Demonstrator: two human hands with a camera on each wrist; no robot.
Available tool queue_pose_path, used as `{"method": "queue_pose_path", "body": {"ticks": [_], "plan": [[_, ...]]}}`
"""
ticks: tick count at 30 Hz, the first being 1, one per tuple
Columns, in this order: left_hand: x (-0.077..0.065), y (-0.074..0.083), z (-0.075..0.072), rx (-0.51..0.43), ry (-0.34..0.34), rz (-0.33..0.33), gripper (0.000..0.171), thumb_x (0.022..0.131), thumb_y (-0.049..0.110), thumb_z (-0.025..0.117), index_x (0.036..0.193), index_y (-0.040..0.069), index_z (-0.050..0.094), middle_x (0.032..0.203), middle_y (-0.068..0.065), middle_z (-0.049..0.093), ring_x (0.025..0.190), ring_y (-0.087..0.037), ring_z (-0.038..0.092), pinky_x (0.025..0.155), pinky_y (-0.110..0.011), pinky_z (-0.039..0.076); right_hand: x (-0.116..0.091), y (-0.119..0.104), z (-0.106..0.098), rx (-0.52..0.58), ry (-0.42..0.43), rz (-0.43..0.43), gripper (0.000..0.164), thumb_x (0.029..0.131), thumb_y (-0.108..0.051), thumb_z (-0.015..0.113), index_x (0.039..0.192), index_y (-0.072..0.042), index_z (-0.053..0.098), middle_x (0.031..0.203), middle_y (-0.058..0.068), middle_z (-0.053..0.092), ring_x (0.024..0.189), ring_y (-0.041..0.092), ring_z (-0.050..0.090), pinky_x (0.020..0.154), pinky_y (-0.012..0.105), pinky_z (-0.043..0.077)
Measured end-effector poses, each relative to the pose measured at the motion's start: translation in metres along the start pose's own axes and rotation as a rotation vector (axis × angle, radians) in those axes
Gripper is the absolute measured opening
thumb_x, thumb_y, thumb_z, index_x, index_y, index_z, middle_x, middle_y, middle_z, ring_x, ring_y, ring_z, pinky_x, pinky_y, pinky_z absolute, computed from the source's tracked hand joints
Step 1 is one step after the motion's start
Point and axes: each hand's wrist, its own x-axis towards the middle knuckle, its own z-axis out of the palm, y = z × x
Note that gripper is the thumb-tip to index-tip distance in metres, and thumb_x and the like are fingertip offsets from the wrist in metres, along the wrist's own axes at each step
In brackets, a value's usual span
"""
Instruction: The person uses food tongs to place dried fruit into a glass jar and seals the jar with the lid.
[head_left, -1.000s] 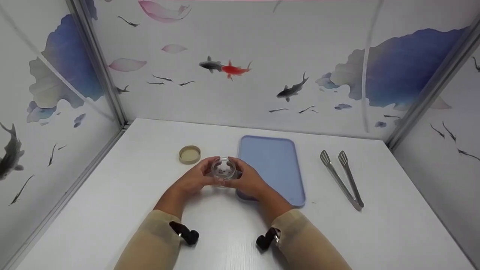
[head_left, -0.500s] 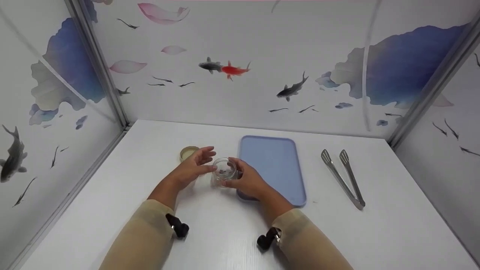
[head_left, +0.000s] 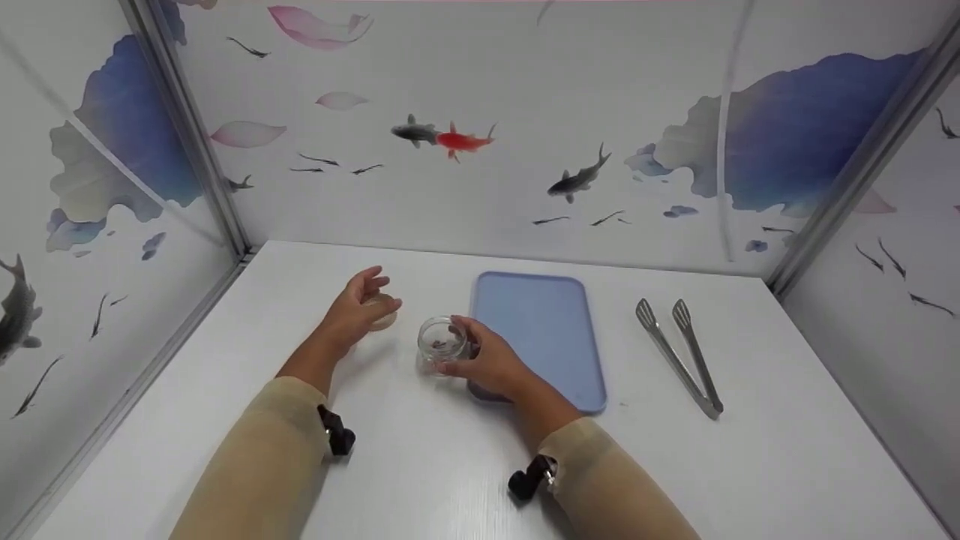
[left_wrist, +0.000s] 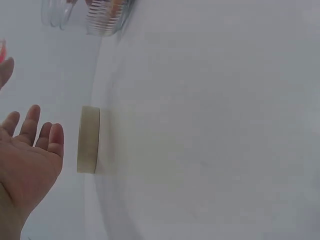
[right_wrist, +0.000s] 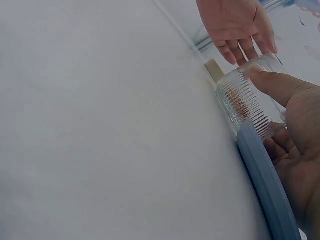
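A small glass jar (head_left: 430, 351) with its mouth uncovered stands on the white table, with a few small dark bits visible inside. My right hand (head_left: 491, 360) holds it from the right side, thumb and fingers curled round the ribbed glass (right_wrist: 243, 102) in the right wrist view. Over the shallow beige lid (head_left: 385, 322), to the left of the jar, hovers my left hand (head_left: 349, 311), partly covering it. Seen from the left wrist, the lid (left_wrist: 88, 140) lies flat on the table, and the loosely spread left fingers stay apart from it.
A blue rectangular tray (head_left: 536, 330) lies right of the jar, partly behind my right hand. Farther right, metal tongs (head_left: 686, 367) rest spread on the table. Printed wall panels (head_left: 480, 202) close off the back and both sides.
My left hand has released the jar and moved left and away from me, over the lid. The right hand stays on the jar, which remains in place.
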Motion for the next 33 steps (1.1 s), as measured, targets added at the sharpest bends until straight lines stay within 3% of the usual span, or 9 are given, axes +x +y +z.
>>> {"method": "queue_pose_path", "body": {"ticks": [11, 17, 24, 29, 33], "plan": [[0.01, -0.014, -0.023, 0.066, 0.022, -0.008, 0.095, 0.098, 0.031, 0.078, 0.172, 0.021, 0.018, 0.176, -0.005, 0.034, 0.168, -0.031, 0.019, 0.135, -0.057, 0.024, -0.002, 0.001, 0.0, -0.01, 0.002, -0.001, 0.094, 0.085, -0.034, 0.093, 0.163, -0.024, 0.044, 0.151, 0.003, 0.062, 0.137, 0.026, 0.059, 0.119, 0.05, 0.048], [0.014, -0.016, -0.032, 0.128, 0.006, -0.078, 0.101, 0.099, 0.036, 0.078, 0.173, 0.021, 0.011, 0.178, -0.008, 0.028, 0.168, -0.033, 0.017, 0.135, -0.057, 0.024, -0.001, 0.002, 0.0, 0.004, -0.003, -0.005, 0.092, 0.086, -0.032, 0.092, 0.164, -0.024, 0.043, 0.151, 0.003, 0.062, 0.136, 0.024, 0.06, 0.118, 0.049, 0.049], [0.016, -0.023, -0.037, 0.194, -0.066, -0.182, 0.106, 0.098, 0.04, 0.077, 0.174, 0.023, 0.005, 0.18, -0.006, 0.022, 0.17, -0.032, 0.011, 0.136, -0.057, 0.022, -0.001, 0.002, 0.001, -0.003, -0.01, -0.006, 0.093, 0.086, -0.033, 0.093, 0.164, -0.024, 0.043, 0.156, 0.001, 0.06, 0.135, 0.022, 0.059, 0.117, 0.047, 0.049], [0.021, -0.029, -0.036, 0.22, -0.084, -0.179, 0.109, 0.095, 0.038, 0.082, 0.173, 0.021, 0.009, 0.18, -0.007, 0.023, 0.169, -0.033, 0.016, 0.136, -0.058, 0.021, -0.002, 0.0, 0.0, -0.021, -0.001, 0.004, 0.092, 0.085, -0.036, 0.093, 0.163, -0.026, 0.044, 0.156, 0.001, 0.06, 0.136, 0.024, 0.058, 0.119, 0.049, 0.048], [0.026, -0.033, -0.032, 0.299, -0.088, -0.157, 0.111, 0.092, 0.033, 0.086, 0.173, 0.017, 0.011, 0.179, -0.01, 0.026, 0.166, -0.035, 0.024, 0.136, -0.058, 0.02, -0.002, -0.001, -0.001, -0.036, 0.005, 0.013, 0.094, 0.084, -0.036, 0.094, 0.163, -0.028, 0.044, 0.156, 0.001, 0.059, 0.137, 0.024, 0.057, 0.12, 0.049, 0.048]]}}
